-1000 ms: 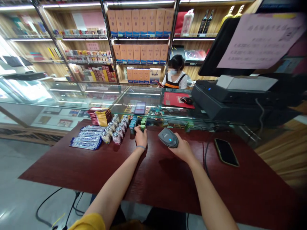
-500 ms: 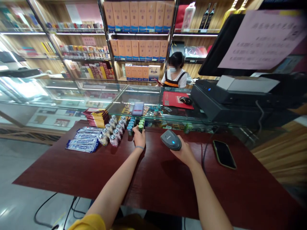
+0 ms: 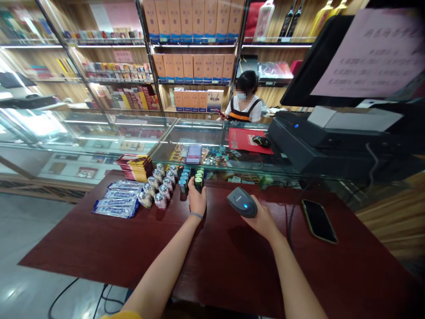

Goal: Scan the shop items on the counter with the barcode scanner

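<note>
My left hand (image 3: 197,199) is closed around a small green can (image 3: 198,182) at the near end of a row of green cans on the dark red table (image 3: 109,248). My right hand (image 3: 262,219) grips a grey barcode scanner (image 3: 242,202) with a blue light, held just above the table to the right of the cans. Rows of teal cans (image 3: 183,182) and clear candy jars (image 3: 160,192) stand to the left of my left hand.
Blue snack packs (image 3: 116,201) and a stack of red-yellow packets (image 3: 136,164) lie at the table's far left. A black phone (image 3: 319,220) lies at the right. A glass counter (image 3: 133,141) with a register (image 3: 332,137) stands behind; a person (image 3: 244,104) sits beyond.
My left hand stays on the green can, shifting slightly. My right hand with the scanner has moved a little to the right. The camera has tilted a bit.
</note>
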The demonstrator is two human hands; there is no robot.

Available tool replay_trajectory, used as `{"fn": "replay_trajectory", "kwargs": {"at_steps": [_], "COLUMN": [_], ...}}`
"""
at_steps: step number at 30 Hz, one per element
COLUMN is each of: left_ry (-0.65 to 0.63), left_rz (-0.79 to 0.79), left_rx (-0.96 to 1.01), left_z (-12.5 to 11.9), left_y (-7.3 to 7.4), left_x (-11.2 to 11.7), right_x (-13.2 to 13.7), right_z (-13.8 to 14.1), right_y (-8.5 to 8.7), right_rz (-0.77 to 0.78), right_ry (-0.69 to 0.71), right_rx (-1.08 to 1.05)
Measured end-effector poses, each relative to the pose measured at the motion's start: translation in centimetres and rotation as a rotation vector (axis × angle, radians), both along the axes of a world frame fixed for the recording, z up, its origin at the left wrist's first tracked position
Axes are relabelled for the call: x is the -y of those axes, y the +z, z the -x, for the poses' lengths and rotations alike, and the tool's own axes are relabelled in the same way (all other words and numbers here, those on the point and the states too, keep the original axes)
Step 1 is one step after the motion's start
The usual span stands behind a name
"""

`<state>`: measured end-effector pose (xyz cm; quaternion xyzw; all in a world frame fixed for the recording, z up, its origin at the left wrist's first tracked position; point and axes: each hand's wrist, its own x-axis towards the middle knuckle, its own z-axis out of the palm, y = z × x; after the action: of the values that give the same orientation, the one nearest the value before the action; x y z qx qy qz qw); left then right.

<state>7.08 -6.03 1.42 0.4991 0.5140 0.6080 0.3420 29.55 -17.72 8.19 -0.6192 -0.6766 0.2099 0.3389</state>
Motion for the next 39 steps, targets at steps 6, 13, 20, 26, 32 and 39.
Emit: {"fn": "replay_trajectory", "kwargs": {"at_steps": [6, 13, 20, 26, 32, 39], "left_ry": [0.037, -0.072, -0.480, -0.644, -0.632, -0.569], "left_rz": [-0.166, -0.519, -0.450, -0.379, -0.342, -0.370], "left_rx": [-0.080, -0.415, -0.421, -0.414, -0.481, -0.515], "left_z": [0.3, -2.4, -11.7, -19.3, -22.6, -22.2], "left_y": [0.7, 0.6, 1.8, 1.7, 0.0, 0.1], "left_x": [1.1, 1.6, 0.7, -0.6, -1.6, -1.0], "right_x": [-0.2, -0.3, 1.5, 3.2, 3.5, 3.3], "right_z": [-0.6, -3.7, -8.6, -10.8, -11.3, -10.7], "right_y": [-0.5, -0.8, 1.1, 1.8, 1.4, 1.7], "right_rz": [0.027, -0.034, -0.149, -0.181, -0.243, -0.226], "right_ry": [-0.001, -0.167, -0.470, -0.526, -0.537, -0.519], "right_rx": [-0.038, -0.105, -0.264, -0.423, -0.526, -0.570]}}
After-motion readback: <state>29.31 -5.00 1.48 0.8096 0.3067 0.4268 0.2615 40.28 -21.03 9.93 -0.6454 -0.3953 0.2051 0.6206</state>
